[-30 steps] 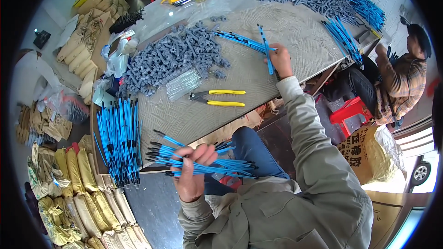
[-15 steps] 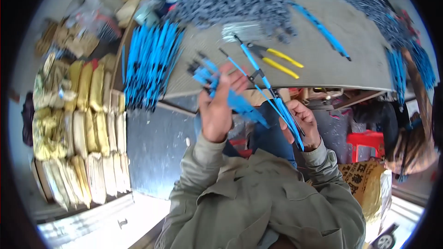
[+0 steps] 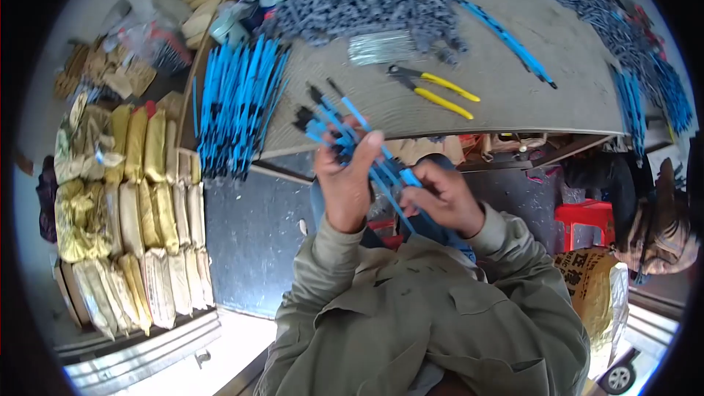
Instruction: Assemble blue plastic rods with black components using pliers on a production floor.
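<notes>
While left hand (image 3: 348, 183) grips slim blue black-tipped rods (image 3: 356, 111) nearside of yellow-handled pliers (image 3: 447, 86), right hand (image 3: 449, 199) pinches some: likely bundling; next move needs evening-up.

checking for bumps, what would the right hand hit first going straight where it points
The right hand would likely meet the blue strips in the left hand first, though depth is unclear.

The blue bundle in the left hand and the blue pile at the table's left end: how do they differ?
The blue bundle is held up in the left hand, while the blue pile lies on the table. The bundle slants from upper left to lower right in the view; the pile's pieces run mostly up and down. The bundle has far fewer pieces than the pile. Both show thin blue pieces with black parts.
</notes>
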A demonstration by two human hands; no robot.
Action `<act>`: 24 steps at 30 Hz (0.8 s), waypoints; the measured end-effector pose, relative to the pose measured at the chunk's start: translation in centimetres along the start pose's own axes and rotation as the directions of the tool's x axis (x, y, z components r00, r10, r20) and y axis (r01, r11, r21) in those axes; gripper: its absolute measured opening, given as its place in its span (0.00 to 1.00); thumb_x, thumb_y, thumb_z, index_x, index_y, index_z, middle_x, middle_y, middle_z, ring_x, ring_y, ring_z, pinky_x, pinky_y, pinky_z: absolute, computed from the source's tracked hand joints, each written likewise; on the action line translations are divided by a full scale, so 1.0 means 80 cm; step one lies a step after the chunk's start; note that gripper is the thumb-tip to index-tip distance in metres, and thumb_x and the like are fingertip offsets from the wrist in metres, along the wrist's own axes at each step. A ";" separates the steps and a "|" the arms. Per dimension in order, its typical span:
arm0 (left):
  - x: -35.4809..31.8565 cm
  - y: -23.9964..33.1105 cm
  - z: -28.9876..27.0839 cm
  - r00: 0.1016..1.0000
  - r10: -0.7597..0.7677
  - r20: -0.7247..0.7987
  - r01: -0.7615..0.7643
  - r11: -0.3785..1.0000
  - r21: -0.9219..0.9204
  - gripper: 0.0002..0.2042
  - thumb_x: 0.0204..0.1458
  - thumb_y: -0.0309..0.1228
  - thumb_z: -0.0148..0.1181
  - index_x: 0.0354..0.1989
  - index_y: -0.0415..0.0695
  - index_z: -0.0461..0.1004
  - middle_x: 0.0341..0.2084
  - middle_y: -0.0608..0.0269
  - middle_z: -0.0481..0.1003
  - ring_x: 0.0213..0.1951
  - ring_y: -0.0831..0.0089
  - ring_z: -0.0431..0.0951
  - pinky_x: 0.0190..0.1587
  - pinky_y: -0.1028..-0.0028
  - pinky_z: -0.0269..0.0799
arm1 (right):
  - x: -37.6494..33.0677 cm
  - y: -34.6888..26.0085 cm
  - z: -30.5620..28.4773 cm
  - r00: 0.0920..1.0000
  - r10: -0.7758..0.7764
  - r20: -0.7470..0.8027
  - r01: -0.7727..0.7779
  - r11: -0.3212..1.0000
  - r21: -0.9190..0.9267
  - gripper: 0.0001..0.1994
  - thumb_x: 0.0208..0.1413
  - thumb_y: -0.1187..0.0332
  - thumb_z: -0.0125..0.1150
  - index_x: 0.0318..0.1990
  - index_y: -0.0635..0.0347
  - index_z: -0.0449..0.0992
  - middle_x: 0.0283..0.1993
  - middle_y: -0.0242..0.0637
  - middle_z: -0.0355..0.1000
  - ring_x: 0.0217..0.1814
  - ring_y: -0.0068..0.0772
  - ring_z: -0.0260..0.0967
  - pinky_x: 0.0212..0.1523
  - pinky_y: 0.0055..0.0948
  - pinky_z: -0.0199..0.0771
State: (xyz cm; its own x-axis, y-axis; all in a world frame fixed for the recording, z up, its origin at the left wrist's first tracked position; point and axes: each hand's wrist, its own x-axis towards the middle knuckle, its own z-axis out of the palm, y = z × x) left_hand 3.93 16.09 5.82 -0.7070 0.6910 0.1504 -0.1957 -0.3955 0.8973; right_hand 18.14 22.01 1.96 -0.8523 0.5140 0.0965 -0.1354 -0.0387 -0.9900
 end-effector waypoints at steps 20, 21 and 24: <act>-0.038 0.060 0.002 0.998 -0.032 0.062 0.054 0.913 -0.404 0.08 0.54 0.30 0.51 0.41 0.44 0.65 0.37 0.39 0.74 0.24 0.66 0.77 0.27 0.73 0.72 | 0.138 -0.005 -0.343 0.709 -0.641 -0.294 -0.429 -0.061 -0.901 0.08 0.49 0.63 0.57 0.34 0.56 0.73 0.33 0.41 0.70 0.32 0.49 0.70 0.31 0.41 0.70; -0.036 0.056 -0.007 0.968 0.049 0.246 0.056 0.915 -0.401 0.09 0.55 0.29 0.50 0.43 0.44 0.64 0.38 0.40 0.74 0.24 0.65 0.77 0.27 0.72 0.72 | 0.137 -0.003 -0.356 0.766 -0.583 -0.270 -0.453 -0.192 -0.871 0.09 0.49 0.62 0.57 0.34 0.56 0.73 0.33 0.42 0.70 0.31 0.49 0.70 0.32 0.42 0.70; -0.032 0.049 -0.029 0.800 0.202 0.564 0.039 0.922 -0.386 0.10 0.56 0.28 0.48 0.46 0.44 0.61 0.41 0.43 0.73 0.24 0.65 0.76 0.27 0.71 0.72 | 0.138 -0.016 -0.368 0.732 -0.600 -0.323 -0.460 -0.086 -0.884 0.10 0.51 0.62 0.56 0.36 0.57 0.72 0.33 0.41 0.71 0.28 0.45 0.71 0.30 0.40 0.70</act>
State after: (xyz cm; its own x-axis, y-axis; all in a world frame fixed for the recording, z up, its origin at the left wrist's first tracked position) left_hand 3.39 11.35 8.02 -0.2219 0.8144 0.5362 -0.4705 -0.5711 0.6727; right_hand 23.74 52.95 1.29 -0.3801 0.6761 0.6312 0.8499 0.5245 -0.0500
